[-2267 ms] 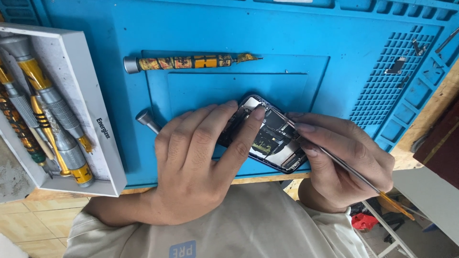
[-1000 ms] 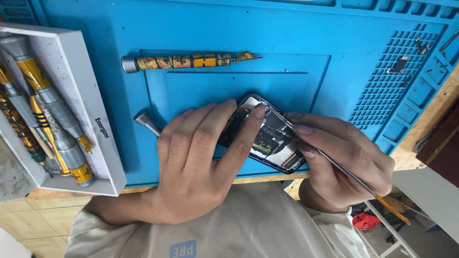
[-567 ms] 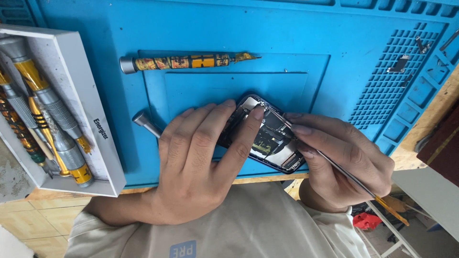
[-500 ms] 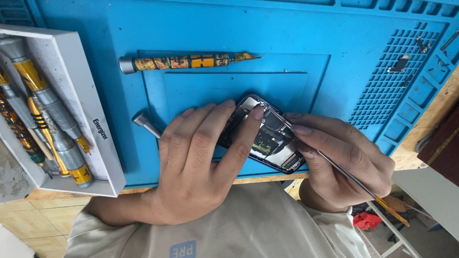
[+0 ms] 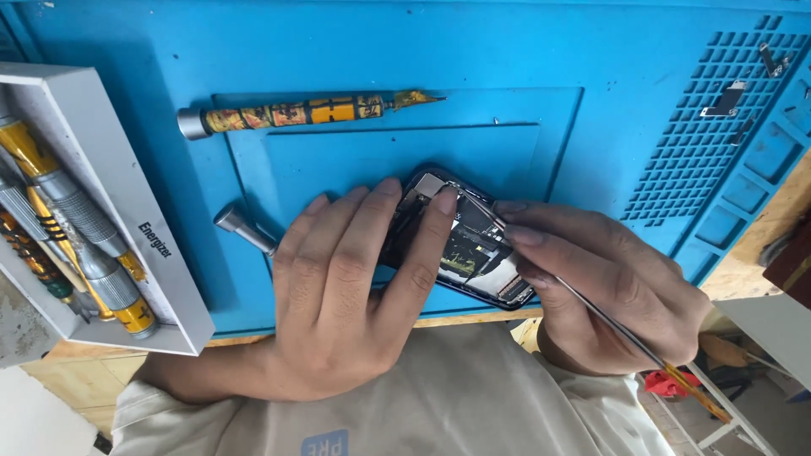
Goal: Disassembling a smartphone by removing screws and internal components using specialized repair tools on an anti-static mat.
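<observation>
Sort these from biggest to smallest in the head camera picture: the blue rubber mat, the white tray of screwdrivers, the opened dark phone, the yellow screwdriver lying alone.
1. Blue rubber mat
2. White tray of screwdrivers
3. Yellow screwdriver lying alone: longer than the phone, though thinner
4. Opened dark phone, partly hidden by the left hand

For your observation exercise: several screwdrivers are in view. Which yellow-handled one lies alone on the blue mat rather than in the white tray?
The long yellow-and-silver screwdriver lying crosswise on the blue mat, above the opened phone. The others sit packed together in the white tray.

Matt blue rubbery mat (image 5: pixel 591 51) over bare wooden worktop (image 5: pixel 764 245); glossy dark phone (image 5: pixel 473 253) casing; bright metal screwdriver (image 5: pixel 287 112) cap.
</observation>
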